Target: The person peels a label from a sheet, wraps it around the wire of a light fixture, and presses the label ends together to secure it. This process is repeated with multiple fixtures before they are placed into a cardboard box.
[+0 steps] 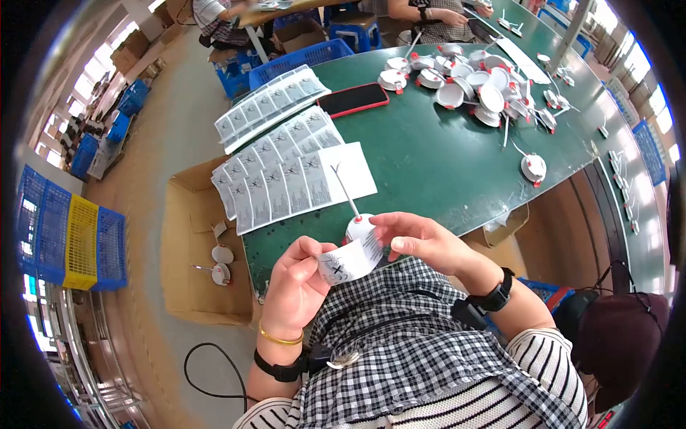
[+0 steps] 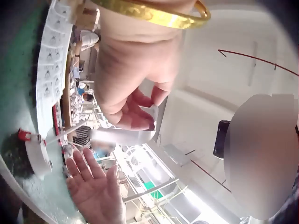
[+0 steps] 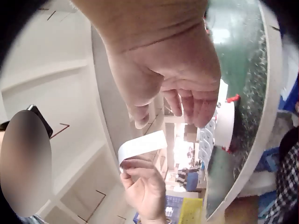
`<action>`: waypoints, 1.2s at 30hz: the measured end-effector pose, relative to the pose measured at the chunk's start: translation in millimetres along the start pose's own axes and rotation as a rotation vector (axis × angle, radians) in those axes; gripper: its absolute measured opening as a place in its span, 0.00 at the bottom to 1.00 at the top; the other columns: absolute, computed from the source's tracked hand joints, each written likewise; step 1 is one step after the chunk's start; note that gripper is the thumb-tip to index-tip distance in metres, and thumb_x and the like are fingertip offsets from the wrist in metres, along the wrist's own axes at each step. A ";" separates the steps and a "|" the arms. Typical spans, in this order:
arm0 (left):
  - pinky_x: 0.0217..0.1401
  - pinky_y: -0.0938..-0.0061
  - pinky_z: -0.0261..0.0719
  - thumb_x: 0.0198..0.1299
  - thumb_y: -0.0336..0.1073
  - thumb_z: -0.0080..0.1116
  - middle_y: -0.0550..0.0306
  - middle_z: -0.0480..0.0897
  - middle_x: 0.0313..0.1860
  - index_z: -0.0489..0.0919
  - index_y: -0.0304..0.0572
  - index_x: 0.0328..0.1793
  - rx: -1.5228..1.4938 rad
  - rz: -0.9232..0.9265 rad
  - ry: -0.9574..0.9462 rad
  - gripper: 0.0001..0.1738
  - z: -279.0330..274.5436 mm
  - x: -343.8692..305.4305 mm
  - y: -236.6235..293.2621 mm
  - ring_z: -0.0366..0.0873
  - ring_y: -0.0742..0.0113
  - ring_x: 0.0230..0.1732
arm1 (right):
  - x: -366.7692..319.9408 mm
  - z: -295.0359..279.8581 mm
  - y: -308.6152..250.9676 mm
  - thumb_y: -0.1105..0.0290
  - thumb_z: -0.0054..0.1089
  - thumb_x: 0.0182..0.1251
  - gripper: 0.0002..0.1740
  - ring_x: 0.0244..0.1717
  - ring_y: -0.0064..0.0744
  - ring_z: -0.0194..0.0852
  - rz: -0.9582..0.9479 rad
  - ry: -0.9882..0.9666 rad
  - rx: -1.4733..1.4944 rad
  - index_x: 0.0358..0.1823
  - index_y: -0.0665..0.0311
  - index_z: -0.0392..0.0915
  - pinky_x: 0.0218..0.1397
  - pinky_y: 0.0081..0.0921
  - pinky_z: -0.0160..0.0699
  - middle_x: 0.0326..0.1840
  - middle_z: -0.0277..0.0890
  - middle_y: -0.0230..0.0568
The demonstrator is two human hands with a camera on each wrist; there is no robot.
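Sheets of grey printed labels (image 1: 282, 179) lie fanned along the left edge of the green desk (image 1: 443, 164), within easy reach. Left hand (image 1: 296, 286) is raised, palm inward, wrist bent. Its grip is clamped, thumb against fingertips, on one end of a curled white printed label strip (image 1: 350, 262), held clear above the near edge, probably so it sticks to nothing. A small white round lamp with red clips (image 1: 359, 227) sits at that edge, just behind the strip. Right hand (image 1: 421, 243) hovers beside the strip's free end, fingers loosely curved, grip apart, holding nothing.
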State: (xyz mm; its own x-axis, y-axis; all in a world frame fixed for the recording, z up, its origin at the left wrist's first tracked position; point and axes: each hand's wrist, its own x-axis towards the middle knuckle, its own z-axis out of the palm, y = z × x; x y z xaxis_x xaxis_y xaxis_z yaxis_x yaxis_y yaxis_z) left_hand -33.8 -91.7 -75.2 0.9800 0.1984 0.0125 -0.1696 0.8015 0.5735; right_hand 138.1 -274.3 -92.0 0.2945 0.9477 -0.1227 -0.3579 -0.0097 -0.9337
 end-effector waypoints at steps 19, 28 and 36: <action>0.64 0.70 0.68 0.54 0.34 0.67 0.59 0.78 0.50 0.76 0.37 0.54 0.871 0.017 0.024 0.21 -19.3 14.2 -2.4 0.73 0.68 0.57 | 16.0 0.9 11.1 0.73 0.61 0.66 0.08 0.36 0.15 0.74 -0.068 0.122 0.113 0.44 0.62 0.75 0.39 0.14 0.73 0.38 0.78 0.28; 0.42 0.85 0.75 0.58 0.27 0.64 0.63 0.80 0.37 0.77 0.36 0.43 0.804 0.003 0.208 0.09 -21.1 26.8 0.8 0.75 0.81 0.39 | 36.6 -5.4 15.1 0.73 0.56 0.69 0.13 0.39 0.17 0.74 -0.181 0.254 -0.057 0.53 0.66 0.74 0.42 0.18 0.75 0.44 0.78 0.33; 0.48 0.82 0.77 0.59 0.28 0.64 0.63 0.80 0.39 0.78 0.35 0.44 0.732 0.063 0.221 0.09 -4.9 48.4 9.3 0.76 0.79 0.41 | 67.5 1.3 46.3 0.75 0.55 0.62 0.08 0.38 0.51 0.78 -0.460 0.353 -0.774 0.41 0.70 0.78 0.42 0.38 0.76 0.37 0.78 0.52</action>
State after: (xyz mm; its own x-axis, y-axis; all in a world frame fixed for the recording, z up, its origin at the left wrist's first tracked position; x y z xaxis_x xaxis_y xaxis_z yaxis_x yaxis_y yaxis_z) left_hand 11.5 -71.9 -73.3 0.9141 0.4015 -0.0570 -0.0367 0.2219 0.9744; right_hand 140.2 -210.4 -143.1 0.5549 0.7620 0.3337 0.5043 0.0110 -0.8635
